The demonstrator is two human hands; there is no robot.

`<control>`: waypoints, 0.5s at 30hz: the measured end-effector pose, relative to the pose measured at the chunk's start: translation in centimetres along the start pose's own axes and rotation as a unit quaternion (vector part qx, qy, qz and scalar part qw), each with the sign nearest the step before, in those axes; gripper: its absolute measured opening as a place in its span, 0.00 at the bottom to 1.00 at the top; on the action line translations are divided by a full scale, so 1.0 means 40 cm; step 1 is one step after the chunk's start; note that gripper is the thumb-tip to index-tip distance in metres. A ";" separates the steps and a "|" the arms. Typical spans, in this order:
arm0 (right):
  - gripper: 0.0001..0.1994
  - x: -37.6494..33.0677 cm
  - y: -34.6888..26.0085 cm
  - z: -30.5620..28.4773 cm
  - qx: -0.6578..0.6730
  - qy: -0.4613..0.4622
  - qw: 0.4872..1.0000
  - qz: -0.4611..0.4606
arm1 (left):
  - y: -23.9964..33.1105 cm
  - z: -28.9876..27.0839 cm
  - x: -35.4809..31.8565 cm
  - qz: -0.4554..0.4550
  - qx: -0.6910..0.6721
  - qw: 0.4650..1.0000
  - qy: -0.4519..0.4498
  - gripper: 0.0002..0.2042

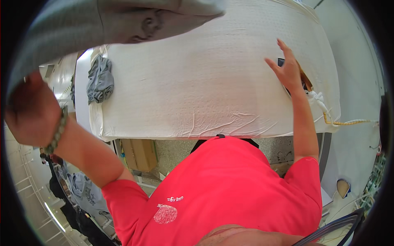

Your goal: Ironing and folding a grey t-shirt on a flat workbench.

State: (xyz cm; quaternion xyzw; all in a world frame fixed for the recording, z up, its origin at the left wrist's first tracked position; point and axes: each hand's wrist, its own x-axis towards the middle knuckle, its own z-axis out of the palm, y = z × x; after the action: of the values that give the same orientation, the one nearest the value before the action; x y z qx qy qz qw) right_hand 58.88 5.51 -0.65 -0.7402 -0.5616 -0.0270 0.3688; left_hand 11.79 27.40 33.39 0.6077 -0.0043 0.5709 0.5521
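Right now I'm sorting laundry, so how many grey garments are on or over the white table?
2. One grey garment is held up by the left hand over the table's far left; a crumpled grey garment lies on its left edge. More may be hidden.

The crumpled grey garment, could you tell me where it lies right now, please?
In the head view, the crumpled grey garment lies at the left end of the white padded table, near its edge, apart from both hands.

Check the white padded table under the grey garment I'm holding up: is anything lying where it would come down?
Nothing visible does. The grey garment hangs from the left hand over bare white padded table; a crumpled grey cloth sits at the left edge, the right hand far right.
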 end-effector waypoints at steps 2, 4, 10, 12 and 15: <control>0.38 0.025 -0.017 0.015 0.056 0.027 0.998 0.022 | 0.047 -0.063 -0.074 -0.059 -0.072 0.993 0.070 0.24; 0.38 0.058 -0.009 0.022 0.354 0.041 0.919 0.171 | 0.034 -0.062 -0.219 -0.084 -0.101 0.987 0.087 0.25; 0.37 -0.045 0.150 0.041 0.703 0.020 0.647 0.295 | -0.089 -0.075 -0.605 -0.147 0.061 0.910 0.384 0.29; 0.36 -0.120 0.164 0.076 0.619 -0.096 0.694 0.354 | -0.131 -0.114 -0.736 -0.237 0.035 0.869 0.432 0.30; 0.34 -0.237 0.131 0.111 0.521 -0.114 0.707 0.464 | -0.245 -0.124 -0.866 -0.365 0.056 0.824 0.429 0.24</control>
State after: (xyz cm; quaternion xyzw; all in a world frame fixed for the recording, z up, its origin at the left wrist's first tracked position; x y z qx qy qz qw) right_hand 58.17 -0.14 -10.88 -0.5954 -0.1097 0.5289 0.5947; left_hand 2.52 12.92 1.38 0.2884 0.4876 0.5298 0.6312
